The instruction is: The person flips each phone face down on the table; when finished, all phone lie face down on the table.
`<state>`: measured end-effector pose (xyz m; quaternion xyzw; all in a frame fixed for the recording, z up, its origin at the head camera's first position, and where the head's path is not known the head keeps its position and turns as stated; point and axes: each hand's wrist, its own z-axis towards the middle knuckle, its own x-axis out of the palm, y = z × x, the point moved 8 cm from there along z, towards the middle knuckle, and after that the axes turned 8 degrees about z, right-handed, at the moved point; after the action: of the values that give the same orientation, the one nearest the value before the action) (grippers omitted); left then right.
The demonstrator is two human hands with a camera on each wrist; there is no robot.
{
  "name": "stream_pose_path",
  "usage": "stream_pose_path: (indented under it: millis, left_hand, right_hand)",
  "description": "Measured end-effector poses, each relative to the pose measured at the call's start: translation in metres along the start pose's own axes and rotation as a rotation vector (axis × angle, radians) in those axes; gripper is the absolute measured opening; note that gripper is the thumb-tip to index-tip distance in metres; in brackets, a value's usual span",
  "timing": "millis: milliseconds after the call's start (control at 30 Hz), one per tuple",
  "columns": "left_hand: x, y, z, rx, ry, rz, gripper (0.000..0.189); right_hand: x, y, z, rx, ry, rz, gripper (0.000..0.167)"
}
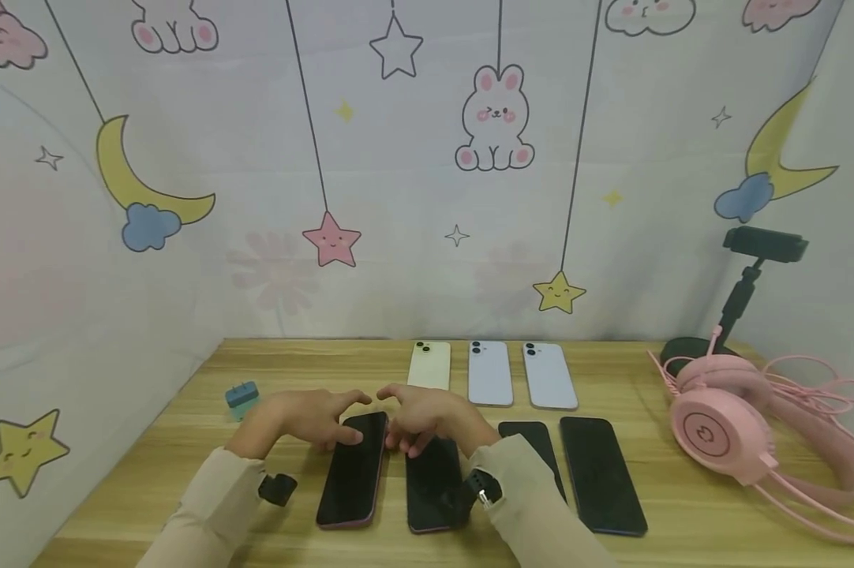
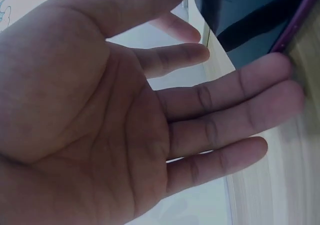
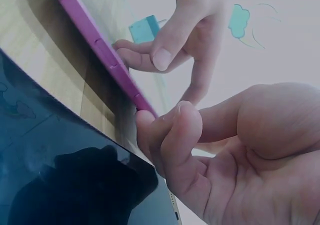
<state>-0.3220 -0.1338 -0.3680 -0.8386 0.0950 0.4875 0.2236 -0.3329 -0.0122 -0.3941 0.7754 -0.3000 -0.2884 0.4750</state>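
Note:
Leftmost of the dark-screened phones is a smartphone with a pink-purple edge [image 1: 356,473], lying screen up between the two hands. My left hand [image 1: 313,416] is at its upper left side, thumb over the screen; the left wrist view shows its fingers extended, fingertips right at the phone's edge. My right hand [image 1: 427,412] is at the same phone's upper right side, fingers bent; in the right wrist view its fingertips [image 3: 145,127] meet the end of the pink side. Beneath the right hand lies a second dark-screened phone [image 1: 432,493].
Two more dark-screened phones [image 1: 601,473] lie to the right. Behind stand out a pale yellow phone [image 1: 429,364] and two whitish phones [image 1: 489,375], backs up. A blue-green plug adapter [image 1: 242,400] is at left; pink headphones [image 1: 725,430] and a black stand [image 1: 739,300] are at right.

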Motion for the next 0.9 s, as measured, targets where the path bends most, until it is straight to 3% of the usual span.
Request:
stream_pose_path:
  millis: [233, 533, 900]
  left_hand:
    - [-0.004, -0.002, -0.001, 0.014, -0.02, -0.046, 0.061]
    - [-0.004, -0.005, -0.002, 0.057, -0.013, -0.15, 0.047]
    - [-0.006, -0.011, -0.002, 0.152, 0.01, -0.271, 0.061]
  right_hand:
    - [0.001, 0.007, -0.002, -0.022, 0.034, 0.05, 0.077]
    - [0.008, 0.023, -0.003, -0.165, 0.078, -0.03, 0.086]
    - [0.004, 0.031, -0.005, -0.254, 0.101, -0.003, 0.09]
